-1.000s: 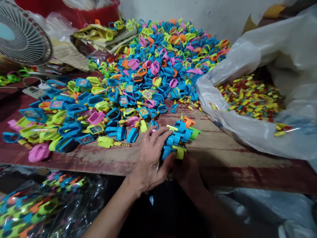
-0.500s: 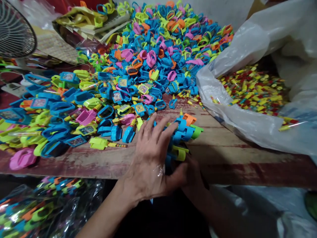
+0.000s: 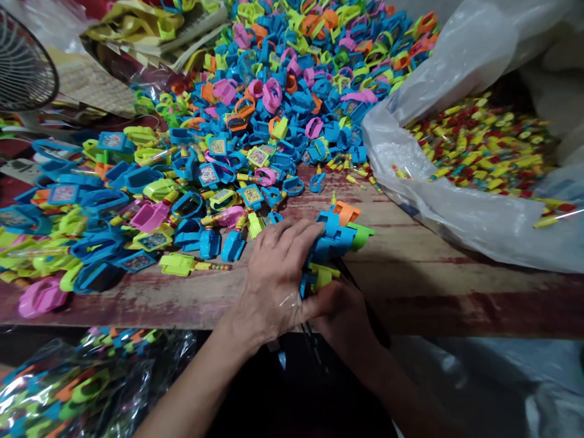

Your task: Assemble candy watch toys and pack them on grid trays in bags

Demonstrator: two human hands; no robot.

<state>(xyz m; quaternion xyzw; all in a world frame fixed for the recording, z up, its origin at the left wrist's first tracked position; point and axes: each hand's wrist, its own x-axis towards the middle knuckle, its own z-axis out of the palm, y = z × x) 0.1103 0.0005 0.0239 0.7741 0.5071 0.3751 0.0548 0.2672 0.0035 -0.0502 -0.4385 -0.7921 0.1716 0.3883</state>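
Observation:
A bunch of plastic toy watches [image 3: 335, 239], mostly blue with some orange, green and lime, is held together at the table's front edge. My left hand [image 3: 278, 277] is curled over the bunch from the left, its fingers closed against the watches. Low on the near side, my right hand [image 3: 344, 313] is closed just under a lime watch; its fingers are largely hidden, and what they grip cannot be made out. A thin dark strip or sheet edge shows beside the right wrist. One lime toy watch [image 3: 177, 264] lies left of my hands, near a candy-filled tube [image 3: 212, 266].
A large heap of toy watches [image 3: 274, 79] covers the back and left. At right, a white plastic sack [image 3: 438, 210] holds yellow and red tubes [image 3: 493, 152]. A fan [image 3: 25, 64] stands far left. Clear bags of watches [image 3: 59, 389] lie below the table edge.
My left hand spread over the bunch, then its fingers drew together against it. My right hand has stayed by the bunch's near end. The view has tilted down and come closer.

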